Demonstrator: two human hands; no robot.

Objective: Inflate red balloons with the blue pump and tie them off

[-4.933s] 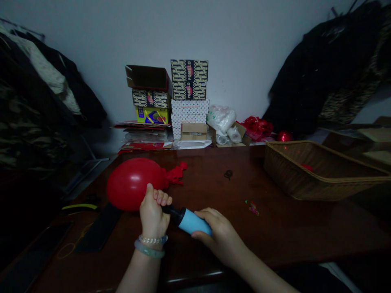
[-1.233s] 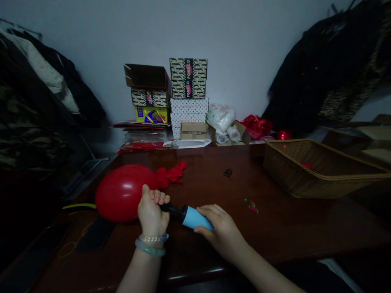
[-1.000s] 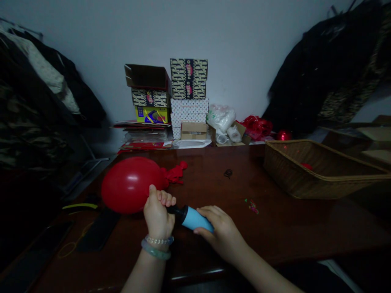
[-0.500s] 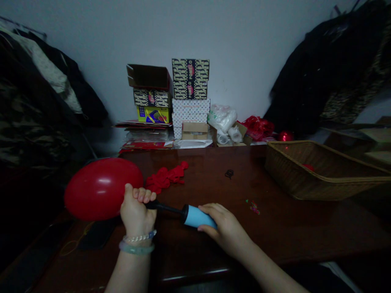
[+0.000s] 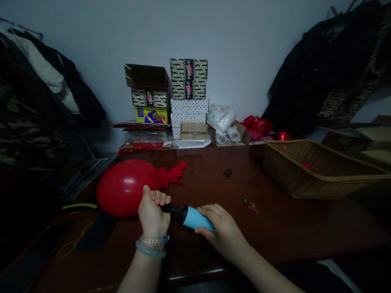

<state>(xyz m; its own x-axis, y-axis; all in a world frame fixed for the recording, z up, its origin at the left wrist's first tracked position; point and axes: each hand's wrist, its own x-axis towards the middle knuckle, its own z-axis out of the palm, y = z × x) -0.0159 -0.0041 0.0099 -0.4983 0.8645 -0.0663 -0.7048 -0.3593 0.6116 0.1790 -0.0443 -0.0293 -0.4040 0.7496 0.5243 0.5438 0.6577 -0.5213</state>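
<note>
Red and glossy, the balloon (image 5: 126,187) bulged at eight o'clock; it had come inward with the left hand (image 5: 153,209) from half a second earlier, when both were farther out toward nine. That hand, between seven and eight, was clenched round the black end of the pump (image 5: 196,218); the right hand (image 5: 222,230), at five, gripped its blue barrel. Less of the black rod (image 5: 177,211) showed between them than before, which suggested a pumping stroke nearly pushed home. The balloon's mouth was hidden, so whether air was entering could not be told.
</note>
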